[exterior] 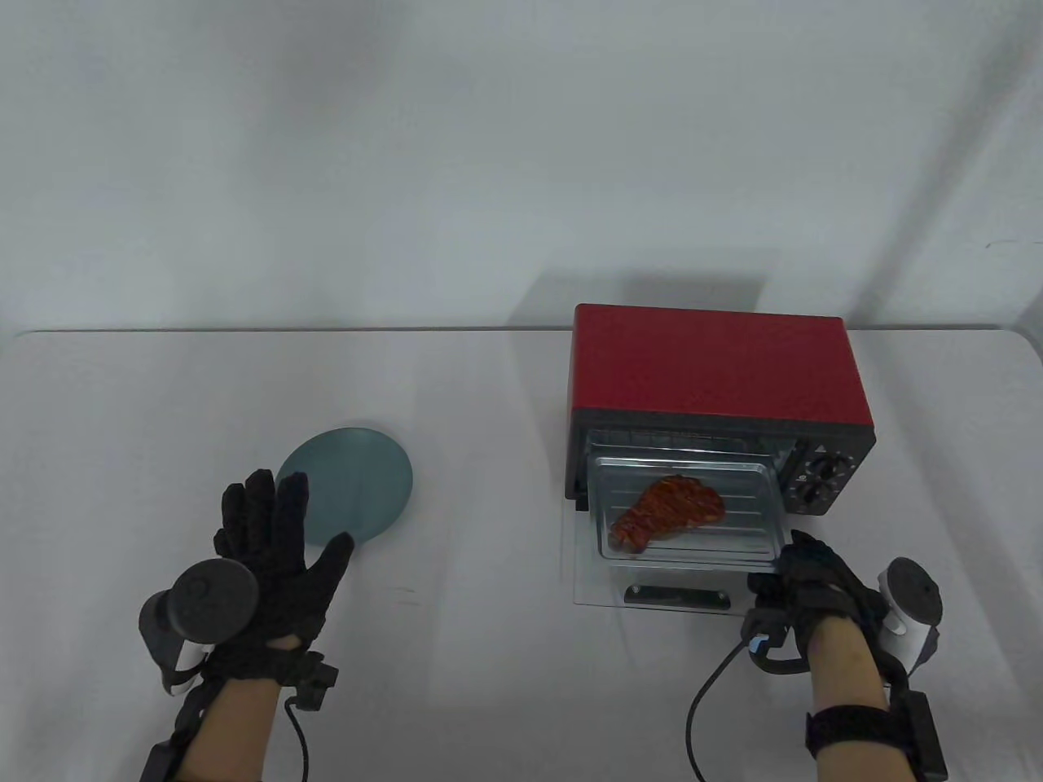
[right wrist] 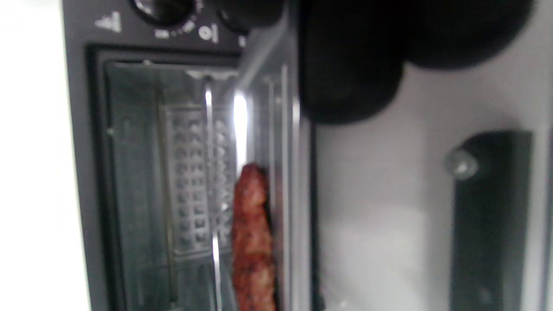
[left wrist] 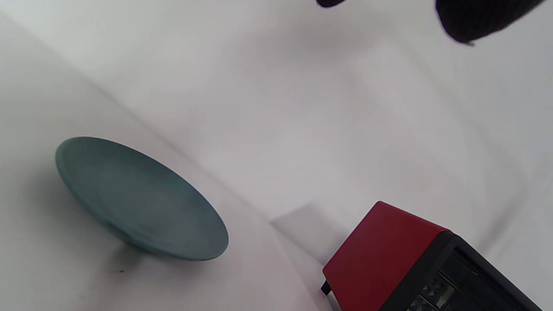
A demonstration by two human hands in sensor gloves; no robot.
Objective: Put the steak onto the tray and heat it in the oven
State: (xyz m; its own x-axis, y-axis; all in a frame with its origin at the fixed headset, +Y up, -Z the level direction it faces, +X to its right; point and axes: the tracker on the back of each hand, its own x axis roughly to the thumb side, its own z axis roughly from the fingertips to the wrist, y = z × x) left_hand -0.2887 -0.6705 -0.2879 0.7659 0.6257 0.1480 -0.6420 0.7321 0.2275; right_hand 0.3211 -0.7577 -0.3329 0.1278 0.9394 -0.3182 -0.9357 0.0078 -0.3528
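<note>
The reddish-brown, grill-marked steak lies flat on the shiny ribbed metal tray, towards its left half, w/ the tray pulled partway out of the red-topped, black-fronted toaster oven over the dropped-open glass door. Steak looks soft and floppy, light, maybe a bit slick; no need to touch it now, I'd say, since it's already on the tray. The tray is thin, stiff, light, prob. slides easily on its rails; best taken at the front rim, near a corner, and kept level so the steak doesn't slip. The right hand is at the tray's front right corner, fingers curled onto the rim, apparently gripping it; the right wrist view is blurry but shows dark fingertips against the tray edge. Next looks like pushing the tray in, then door and the two black knobs. The left hand hovers well apart over the white surface, fingers spread and straight, holding nothing, just in front of an empty round teal plate.
</note>
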